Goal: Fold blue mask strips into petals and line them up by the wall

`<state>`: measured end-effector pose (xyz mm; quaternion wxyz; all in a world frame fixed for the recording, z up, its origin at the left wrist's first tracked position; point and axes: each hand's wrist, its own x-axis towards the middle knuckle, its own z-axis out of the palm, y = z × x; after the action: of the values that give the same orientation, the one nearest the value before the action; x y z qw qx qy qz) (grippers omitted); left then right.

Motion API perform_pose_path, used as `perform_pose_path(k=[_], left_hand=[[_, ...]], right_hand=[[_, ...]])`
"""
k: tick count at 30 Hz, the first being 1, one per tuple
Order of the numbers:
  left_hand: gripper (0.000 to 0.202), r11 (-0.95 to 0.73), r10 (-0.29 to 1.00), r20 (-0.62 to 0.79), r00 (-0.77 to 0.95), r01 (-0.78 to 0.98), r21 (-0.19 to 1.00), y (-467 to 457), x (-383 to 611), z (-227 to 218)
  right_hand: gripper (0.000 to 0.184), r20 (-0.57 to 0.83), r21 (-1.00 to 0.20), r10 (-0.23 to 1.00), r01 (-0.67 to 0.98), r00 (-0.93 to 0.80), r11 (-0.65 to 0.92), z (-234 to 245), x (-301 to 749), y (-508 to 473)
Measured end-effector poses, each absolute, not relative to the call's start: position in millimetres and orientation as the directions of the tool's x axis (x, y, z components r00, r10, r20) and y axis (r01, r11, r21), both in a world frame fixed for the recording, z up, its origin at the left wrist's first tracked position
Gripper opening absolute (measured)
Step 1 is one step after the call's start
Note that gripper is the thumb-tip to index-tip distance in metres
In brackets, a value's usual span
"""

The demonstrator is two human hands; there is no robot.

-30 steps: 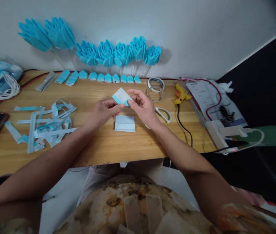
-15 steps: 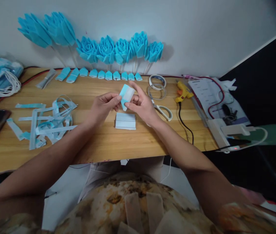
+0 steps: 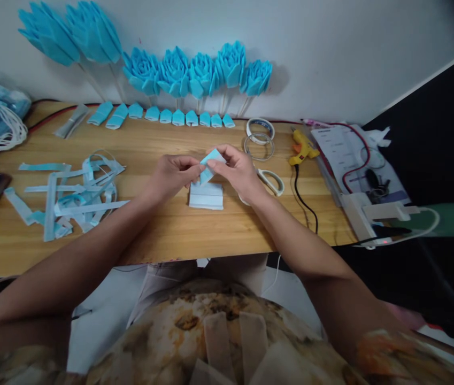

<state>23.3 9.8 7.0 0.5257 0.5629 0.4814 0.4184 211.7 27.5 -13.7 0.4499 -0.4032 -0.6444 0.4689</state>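
Between my hands is a small folded piece of blue-and-white mask fabric (image 3: pixel 207 172), tilted above the table. My left hand (image 3: pixel 176 174) pinches its left edge between thumb and fingers. My right hand (image 3: pixel 235 170) grips the other side, with the thumb lying across its front and the fingers behind. Just below, a pale stack of folded fabric (image 3: pixel 206 197) lies flat on the wooden table (image 3: pixel 210 235). Near my right wrist are white-handled scissors (image 3: pixel 271 183), partly hidden by that hand.
Several blue fabric flowers (image 3: pixel 176 72) on sticks lean at the wall behind a row of folded blue petals (image 3: pixel 178 117). Cut strips (image 3: pixel 78 195) lie left. Right are a tape roll (image 3: pixel 260 131), a yellow glue gun (image 3: pixel 302 148) and a power strip (image 3: pixel 359 219).
The fabric piece has turned, and less of its white face shows. My right thumb has moved up across it, and its raised fingers have curled in behind. The view has shifted slightly.
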Motion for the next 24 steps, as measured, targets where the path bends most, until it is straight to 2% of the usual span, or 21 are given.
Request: perform_pose_path(k=[4, 12, 17, 24], left_hand=[[0.027, 0.058, 0.98, -0.074, 0.187, 0.086, 0.995, 10.8, 24.6, 8.9], [0.024, 0.175, 0.961, -0.164, 0.223, -0.03, 0.984, 13.8, 22.4, 6.5], [0.021, 0.19, 0.951, -0.157, 0.266, -0.101, 0.977, 14.3, 20.4, 4.3], [0.027, 0.139, 0.962, -0.119, 0.246, -0.066, 0.988, 16.2, 21.5, 3.2]], right_hand=[[0.02, 0.277, -0.943, 0.933, 0.123, -0.228, 0.31, -11.3, 210.9, 24.6], [0.005, 0.385, -0.883, 0.889, 0.183, -0.248, 0.433, -8.9, 211.8, 25.3], [0.006, 0.394, -0.87, 0.879, 0.201, -0.268, 0.451, -8.9, 211.9, 26.0], [0.007, 0.373, -0.875, 0.884, 0.209, -0.283, 0.436, -6.6, 211.0, 23.6]])
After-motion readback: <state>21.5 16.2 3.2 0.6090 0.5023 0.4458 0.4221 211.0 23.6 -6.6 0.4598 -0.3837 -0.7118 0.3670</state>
